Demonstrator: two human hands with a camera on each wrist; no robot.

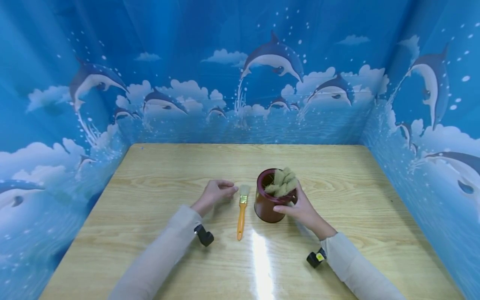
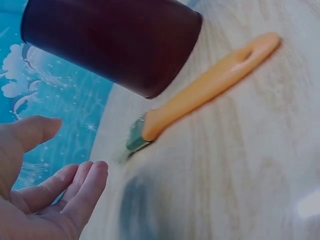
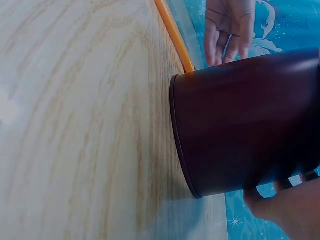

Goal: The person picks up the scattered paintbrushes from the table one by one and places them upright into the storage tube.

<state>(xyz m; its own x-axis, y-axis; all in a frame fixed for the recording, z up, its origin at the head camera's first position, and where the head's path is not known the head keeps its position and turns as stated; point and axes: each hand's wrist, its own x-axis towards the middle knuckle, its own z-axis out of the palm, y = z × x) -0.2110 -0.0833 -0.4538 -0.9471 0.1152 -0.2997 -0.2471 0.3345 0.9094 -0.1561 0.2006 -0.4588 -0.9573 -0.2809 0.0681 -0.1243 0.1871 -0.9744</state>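
Observation:
A paintbrush [image 1: 241, 218] with an orange handle, metal ferrule and pale bristles lies on the table, bristles pointing away from me. Left of those bristles is my left hand [image 1: 216, 192]; in the left wrist view its thumb stands apart from the nearly straight fingers, nothing between them. To the brush's right stands a dark maroon cylindrical pot [image 1: 268, 208] holding fuzzy beige dried plumes [image 1: 283, 182]. My right hand [image 1: 304, 211] grips the pot from its right side, thumb at the front. In the right wrist view the curled fingers [image 3: 265, 202] are partly hidden by the pot [image 3: 240, 125].
The light wood-grain table [image 1: 168, 166] reaches back to a blue dolphin-print curtain [image 1: 210, 104], which also encloses both sides. A bright glare streak lies on the tabletop in front of the pot. Each wrist wears a small black camera.

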